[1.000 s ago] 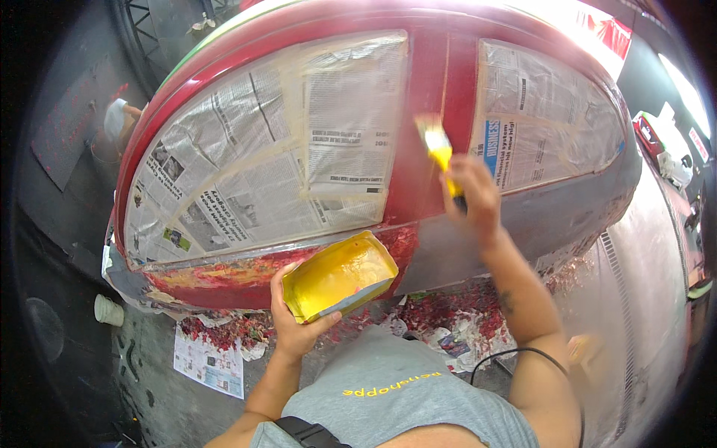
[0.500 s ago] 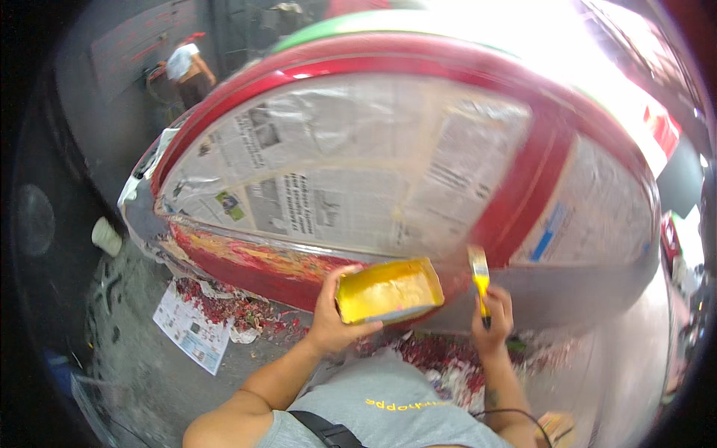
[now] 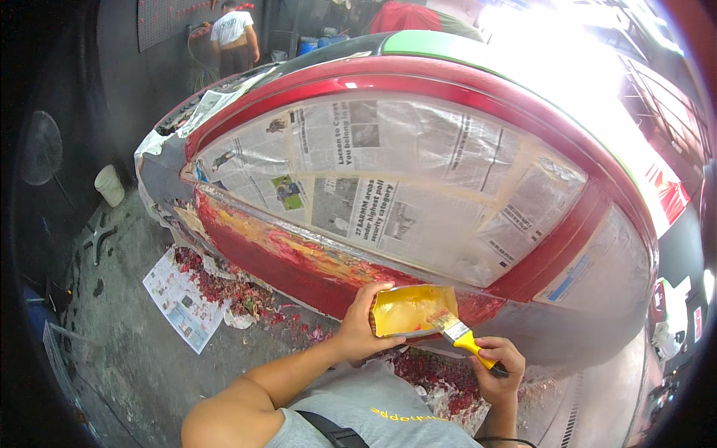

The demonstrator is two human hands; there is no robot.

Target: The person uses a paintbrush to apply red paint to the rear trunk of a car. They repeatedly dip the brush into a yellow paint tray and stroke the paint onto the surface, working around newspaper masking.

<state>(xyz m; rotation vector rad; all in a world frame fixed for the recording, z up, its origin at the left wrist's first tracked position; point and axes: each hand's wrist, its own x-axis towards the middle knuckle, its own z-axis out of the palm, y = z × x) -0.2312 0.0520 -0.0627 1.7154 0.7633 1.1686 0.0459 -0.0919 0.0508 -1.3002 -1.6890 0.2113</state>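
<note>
My left hand (image 3: 364, 326) grips a cut-open yellow container (image 3: 407, 308) by its left end, tilted so that its inside faces me. A paintbrush (image 3: 467, 342) with a yellow and black handle is held in my right hand (image 3: 499, 371), fingers round the handle. The brush's bristles reach into the container's right side and seem to touch its inner wall. Behind both hands stands a red car (image 3: 291, 280), its side window covered with taped newspaper (image 3: 358, 201). Patches of its door are stripped to yellowish and grey layers.
Red paint scrapings (image 3: 216, 287) and a newspaper sheet (image 3: 183, 299) lie on the floor beside the car. A white bucket (image 3: 110, 186) and a stand fan (image 3: 42, 149) are at the left. Another person (image 3: 233, 37) stands beyond the car, at the back wall.
My right hand has brought the brush down and left, from beside the car's pillar into the container. The view has shifted, showing more of the far wall.
</note>
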